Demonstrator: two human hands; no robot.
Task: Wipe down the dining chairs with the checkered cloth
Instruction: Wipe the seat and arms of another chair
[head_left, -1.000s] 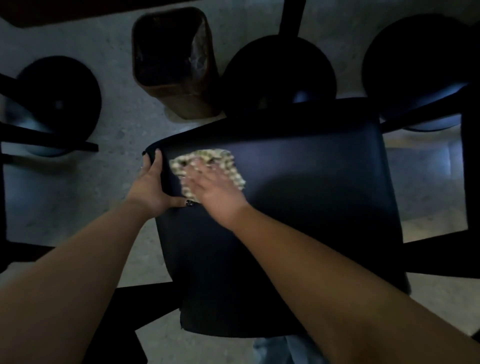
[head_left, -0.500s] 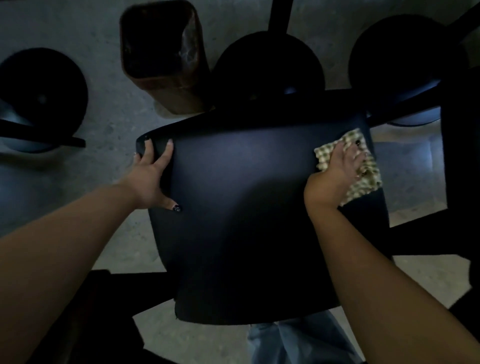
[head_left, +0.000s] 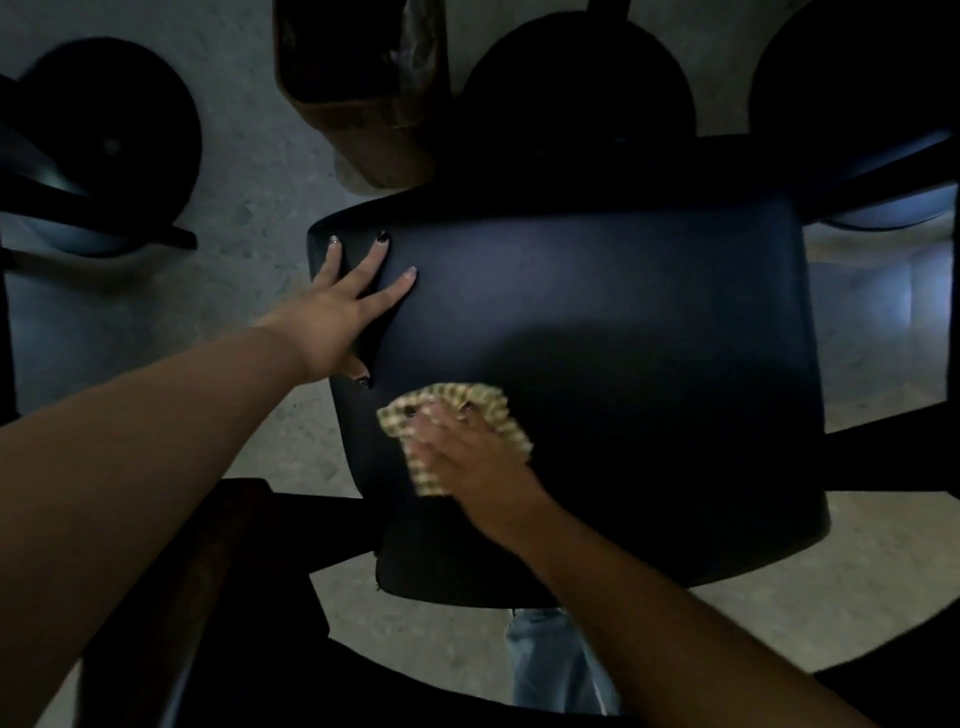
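- We look straight down on a black dining chair seat (head_left: 597, 364) that fills the middle of the view; its rounded edges are all in sight, with pale floor (head_left: 260, 171) showing past them at 9, 3 and 6 o'clock
- Our right hand (head_left: 467, 462) lies flat, fingers spread, pressing the checkered cloth (head_left: 493, 410) onto the seat; the palm is down on it and not closed around it
- The cloth sits in the seat's 8 o'clock part, near the left edge but fully on the seat, its folds sticking out past the fingertips toward 12 and 3 o'clock
- Our left hand (head_left: 343, 306) rests open on the seat's 10 o'clock corner, fingers splayed wide, holding nothing, thumb tucked at the left edge
- From the cloth toward 3 o'clock the seat is bare dark surface right to the far edge
- Beyond the 12 o'clock edge stand a brown bin (head_left: 363, 88) at 11 o'clock and a round dark stool (head_left: 576, 83) at 12; two more round stools sit at 10 o'clock (head_left: 104, 140) and 1 o'clock (head_left: 857, 88)
- Dark furniture bars cross at 7 and 4 o'clock, close to the seat
- We can read no brand, label or writing anywhere; the light is dim
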